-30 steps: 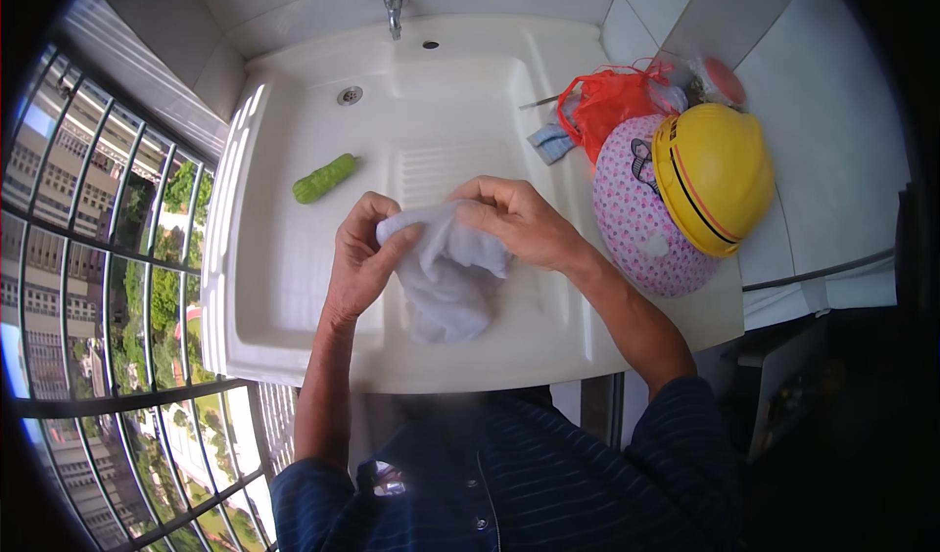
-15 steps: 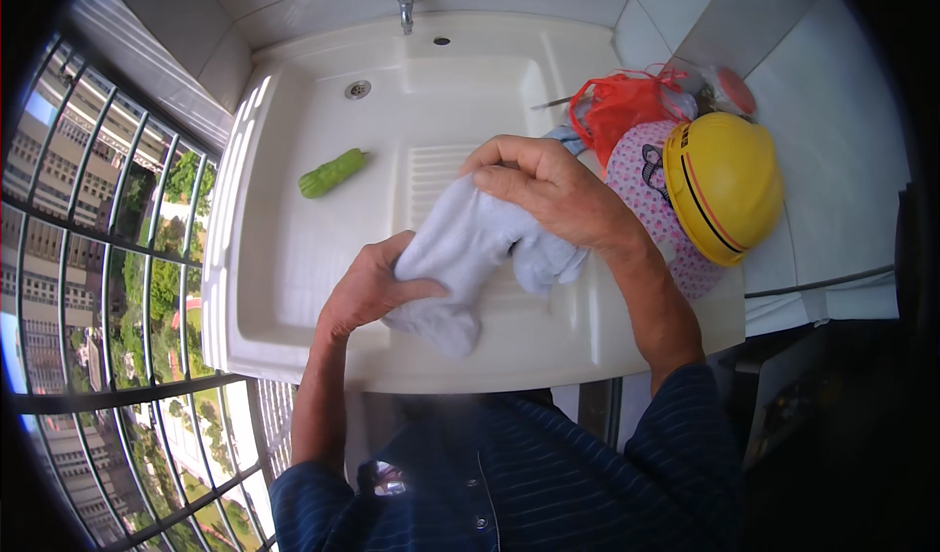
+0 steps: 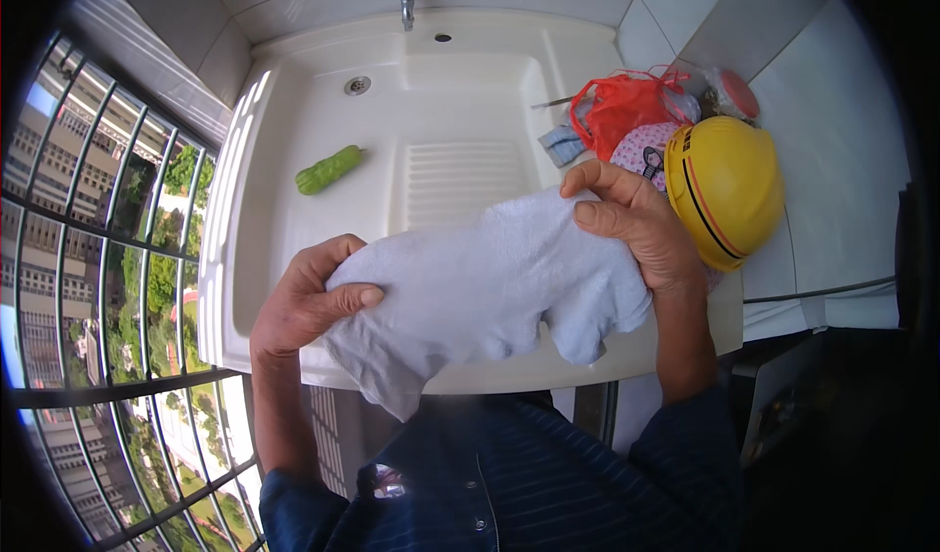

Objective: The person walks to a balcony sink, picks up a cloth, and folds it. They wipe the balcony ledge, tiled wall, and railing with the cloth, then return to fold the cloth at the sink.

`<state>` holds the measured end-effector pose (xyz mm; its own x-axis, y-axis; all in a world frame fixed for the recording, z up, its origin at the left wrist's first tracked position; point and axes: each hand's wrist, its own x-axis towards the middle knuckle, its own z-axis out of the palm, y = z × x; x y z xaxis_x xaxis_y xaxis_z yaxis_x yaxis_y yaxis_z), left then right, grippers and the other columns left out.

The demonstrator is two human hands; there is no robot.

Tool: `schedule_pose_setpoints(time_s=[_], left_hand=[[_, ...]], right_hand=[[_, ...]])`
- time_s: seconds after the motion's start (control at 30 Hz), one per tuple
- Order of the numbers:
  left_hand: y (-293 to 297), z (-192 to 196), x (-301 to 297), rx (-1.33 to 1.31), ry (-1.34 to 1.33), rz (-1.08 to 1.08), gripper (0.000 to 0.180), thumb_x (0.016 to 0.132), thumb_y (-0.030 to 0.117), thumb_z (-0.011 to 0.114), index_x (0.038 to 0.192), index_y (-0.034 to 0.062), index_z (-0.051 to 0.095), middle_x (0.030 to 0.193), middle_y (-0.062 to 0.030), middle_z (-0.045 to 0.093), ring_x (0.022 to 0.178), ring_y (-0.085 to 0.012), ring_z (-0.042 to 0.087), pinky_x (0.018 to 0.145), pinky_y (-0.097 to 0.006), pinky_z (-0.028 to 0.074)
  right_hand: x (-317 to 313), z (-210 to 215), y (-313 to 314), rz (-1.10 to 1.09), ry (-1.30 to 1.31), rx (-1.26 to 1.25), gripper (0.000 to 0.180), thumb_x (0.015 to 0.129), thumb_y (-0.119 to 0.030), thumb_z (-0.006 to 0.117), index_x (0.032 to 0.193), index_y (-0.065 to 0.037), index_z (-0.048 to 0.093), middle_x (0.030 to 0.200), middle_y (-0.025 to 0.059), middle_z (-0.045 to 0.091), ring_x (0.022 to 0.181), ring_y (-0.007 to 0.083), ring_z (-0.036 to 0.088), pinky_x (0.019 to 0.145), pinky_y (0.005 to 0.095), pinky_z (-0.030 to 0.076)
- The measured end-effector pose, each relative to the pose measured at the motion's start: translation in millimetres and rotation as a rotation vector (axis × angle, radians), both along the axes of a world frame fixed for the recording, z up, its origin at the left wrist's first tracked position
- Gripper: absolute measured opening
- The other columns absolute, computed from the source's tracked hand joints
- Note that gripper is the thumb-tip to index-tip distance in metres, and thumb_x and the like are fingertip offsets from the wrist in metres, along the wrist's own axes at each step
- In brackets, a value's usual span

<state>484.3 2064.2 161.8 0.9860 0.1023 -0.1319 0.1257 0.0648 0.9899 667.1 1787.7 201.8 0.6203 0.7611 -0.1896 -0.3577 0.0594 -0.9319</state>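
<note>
White cloth (image 3: 480, 278) stretches between my two hands in front of me; its long axis runs from left to right, climbing a little toward the right, so it lies straight across the line between my grips; my left hand (image 3: 308, 298) pinches the upper left corner, thumb on top and fingers mostly behind; my right hand (image 3: 632, 224) pinches the upper edge near the other end, thumb and fingertips nearly together, with a flap of cloth drooping below it; the right grip sits higher in view, farther from my body than the left; the lower edge hangs loose and wavy, its lowest point at the left, overlapping my dark striped shirt (image 3: 519, 464) in view; the cloth is held up over the front of the white sink (image 3: 529, 25), nearer to me than the ribbed washboard panel (image 3: 465, 175); up and to the left, nearer my left hand but apart from it, a knobbly green gourd-like thing (image 3: 330, 170) lies slantwise on the basin floor; beyond my right hand sit a red bag (image 3: 627, 107) and a yellow hard hat (image 3: 734, 190).
</note>
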Motion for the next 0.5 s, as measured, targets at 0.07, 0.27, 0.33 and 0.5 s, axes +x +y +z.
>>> schedule_pose_setpoints(time_s=[0.07, 0.27, 0.33, 0.5], left_hand=[[6, -19, 33, 0.069, 0.098, 0.032, 0.029, 0.081, 0.021, 0.077, 0.096, 0.0007, 0.064, 0.084, -0.0006, 0.062, 0.078, -0.0078, 0.056, 0.069, -0.024, 0.045], [26, -106, 70, 0.853, 0.078, 0.059, 0.044, 0.079, 0.015, 0.070, 0.118, 0.0000, 0.058, 0.107, -0.0191, 0.062, 0.098, -0.0302, 0.062, 0.085, -0.037, 0.050], [12, -99, 74, 0.834, 0.096, 0.034, 0.044, 0.081, 0.015, 0.068, 0.121, 0.0029, 0.057, 0.118, -0.0215, 0.057, 0.106, -0.0352, 0.058, 0.089, -0.040, 0.049], [-4, -98, 61, 1.072, -0.298, -0.090, 0.051, 0.079, 0.020, 0.073, 0.127, 0.0111, 0.057, 0.128, -0.0150, 0.055, 0.120, -0.0314, 0.051, 0.107, -0.045, 0.035]], right_hand=[[24, -21, 9, -0.023, -0.195, -0.104, 0.020, 0.088, -0.009, 0.064, 0.108, -0.004, 0.063, 0.095, 0.0039, 0.063, 0.084, 0.0104, 0.061, 0.074, 0.0228, 0.049], [15, -102, 31, -0.143, -1.411, -0.586, 0.032, 0.082, -0.013, 0.069, 0.110, 0.000, 0.061, 0.114, 0.0154, 0.056, 0.103, 0.0300, 0.057, 0.087, 0.0388, 0.046], [4, -118, 30, -0.233, -1.584, -0.594, 0.034, 0.082, -0.014, 0.069, 0.111, 0.001, 0.061, 0.117, 0.0174, 0.054, 0.107, 0.0338, 0.054, 0.090, 0.0421, 0.045], [-20, -144, 31, 0.032, -1.273, -0.644, 0.046, 0.083, -0.022, 0.068, 0.121, -0.001, 0.055, 0.128, 0.0197, 0.046, 0.124, 0.0370, 0.040, 0.104, 0.0477, 0.032]])
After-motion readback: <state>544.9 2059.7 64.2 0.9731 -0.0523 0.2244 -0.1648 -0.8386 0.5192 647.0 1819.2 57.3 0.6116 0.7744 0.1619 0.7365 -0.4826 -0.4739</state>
